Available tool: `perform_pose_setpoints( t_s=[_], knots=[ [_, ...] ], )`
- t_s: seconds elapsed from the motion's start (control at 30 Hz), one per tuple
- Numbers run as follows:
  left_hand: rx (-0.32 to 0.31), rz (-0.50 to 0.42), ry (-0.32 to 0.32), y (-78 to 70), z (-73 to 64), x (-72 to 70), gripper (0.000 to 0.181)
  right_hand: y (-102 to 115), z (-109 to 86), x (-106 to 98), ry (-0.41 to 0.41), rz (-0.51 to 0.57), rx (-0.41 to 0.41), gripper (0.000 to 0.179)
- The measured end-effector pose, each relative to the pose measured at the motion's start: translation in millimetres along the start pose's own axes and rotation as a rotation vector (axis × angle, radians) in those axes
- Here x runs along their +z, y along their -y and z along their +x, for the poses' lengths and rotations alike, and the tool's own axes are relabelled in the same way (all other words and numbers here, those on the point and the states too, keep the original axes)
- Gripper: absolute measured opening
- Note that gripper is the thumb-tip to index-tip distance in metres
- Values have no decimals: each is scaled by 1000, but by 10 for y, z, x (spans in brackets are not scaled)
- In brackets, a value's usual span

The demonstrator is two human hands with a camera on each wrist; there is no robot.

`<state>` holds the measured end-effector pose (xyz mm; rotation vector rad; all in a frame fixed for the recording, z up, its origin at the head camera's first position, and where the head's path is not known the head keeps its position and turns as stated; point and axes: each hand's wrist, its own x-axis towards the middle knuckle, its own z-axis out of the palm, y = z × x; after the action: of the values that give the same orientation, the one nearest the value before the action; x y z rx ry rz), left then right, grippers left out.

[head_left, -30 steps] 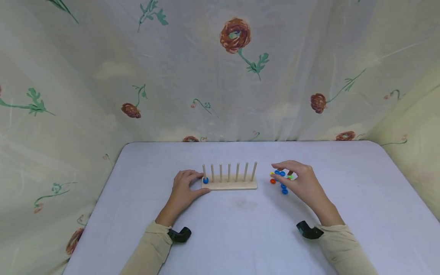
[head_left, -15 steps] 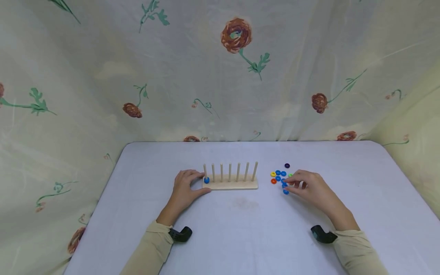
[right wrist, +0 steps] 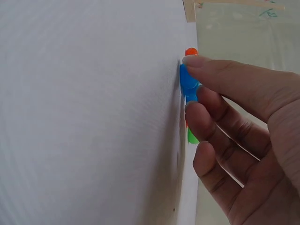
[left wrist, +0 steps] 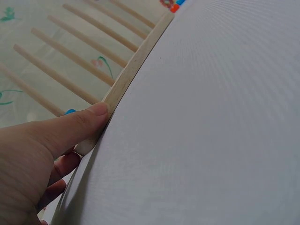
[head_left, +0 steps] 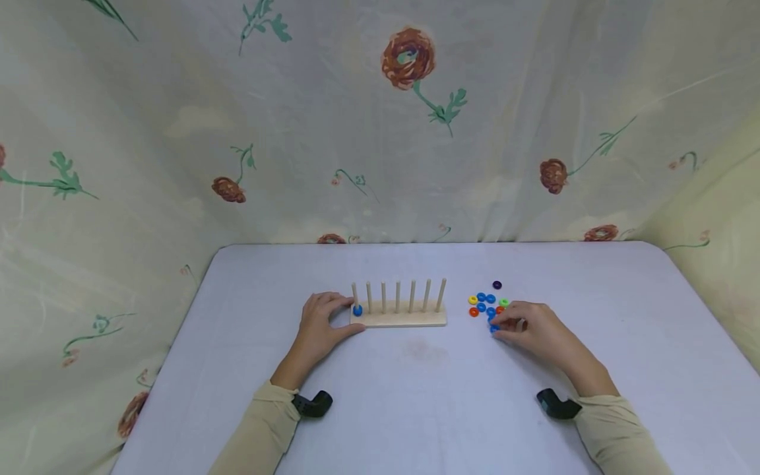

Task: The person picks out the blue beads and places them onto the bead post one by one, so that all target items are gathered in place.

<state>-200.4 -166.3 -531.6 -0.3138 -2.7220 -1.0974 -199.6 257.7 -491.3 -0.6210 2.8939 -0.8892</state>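
A wooden peg board [head_left: 404, 321] with a row of several upright pegs lies in the middle of the table. My left hand [head_left: 316, 331] grips its left end, thumb on the front edge and fingers behind. One blue ring [head_left: 357, 311] sits low on the leftmost peg. To the right of the board, my right hand [head_left: 543, 331] reaches to the near side of a cluster of small rings. In the right wrist view its thumb and a finger pinch a blue ring [right wrist: 188, 79] close over the table, partly hidden by the fingertips.
Beside the right hand lie several blue rings [head_left: 481, 297], a yellow ring [head_left: 472, 300], orange-red rings [head_left: 474, 312] and a green ring [head_left: 504, 303]. A dark purple ring [head_left: 497, 285] lies farther back. The white table [head_left: 415, 409] meets a floral curtain [head_left: 285, 132] behind.
My right hand has moved right and down from above the cluster to its near side, its fingers closing on a blue ring. The purple ring has come into view. My left hand stays on the board.
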Motion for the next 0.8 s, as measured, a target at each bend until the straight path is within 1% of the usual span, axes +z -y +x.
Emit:
perform_pose_setpoints(
  t_s=[0.6,0.8],
  knots=[
    [3,-4,-4,-6,-2,4,55,-8,-1,3,9,3,28,13],
    [3,-1,-5,-3,0,8,55,22,1,3,-10,8,44,13]
  ],
)
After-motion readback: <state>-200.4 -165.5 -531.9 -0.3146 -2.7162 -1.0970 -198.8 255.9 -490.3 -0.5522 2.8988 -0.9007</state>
